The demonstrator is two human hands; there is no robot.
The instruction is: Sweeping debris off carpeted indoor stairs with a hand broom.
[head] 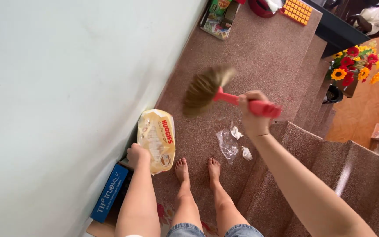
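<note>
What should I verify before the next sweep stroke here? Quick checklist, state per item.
1. Right hand closed around the red handle of the brush: ok.
2. Bristles in contact with the landing floor: cannot tell, the brush head is blurred.
3. Left hand on the pale yellow pack by the wall: ok, touching its lower corner.
4. Scraps, clear film and white paper bits, lying loose on the floor: ok, close to the step edge.
5. Bare feet apart from the scraps: ok, but near.
6. Blue carton out of the brush's way: ok, against the wall.
</note>
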